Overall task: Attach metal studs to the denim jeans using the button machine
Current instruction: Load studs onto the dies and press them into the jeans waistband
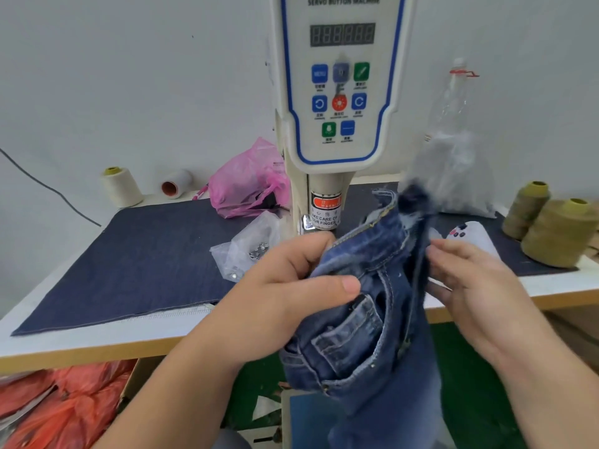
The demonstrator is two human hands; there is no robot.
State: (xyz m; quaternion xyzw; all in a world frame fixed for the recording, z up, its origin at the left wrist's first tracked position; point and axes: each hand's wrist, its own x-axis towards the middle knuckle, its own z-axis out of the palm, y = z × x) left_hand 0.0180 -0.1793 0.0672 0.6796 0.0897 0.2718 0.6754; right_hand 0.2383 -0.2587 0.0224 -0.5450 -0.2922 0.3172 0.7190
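Note:
Blue denim jeans (366,322) hang bunched in front of the white servo button machine (337,92), waistband up and a front pocket facing me. My left hand (291,286) grips the jeans near the waistband, thumb on top of the cloth. At the jeans' right edge my right hand (470,286) holds the fabric with its fingers partly hidden behind it. A clear plastic bag of metal studs (249,251) lies on the table just left of the machine's column. The machine's lower head is hidden by the jeans.
A dark denim mat (136,264) covers the white table (97,338). Behind it are white thread cones (121,186), a pink plastic bag (249,183), a clear bottle (450,102) and olive thread cones (557,231) at right. Orange bags (58,406) lie under the table.

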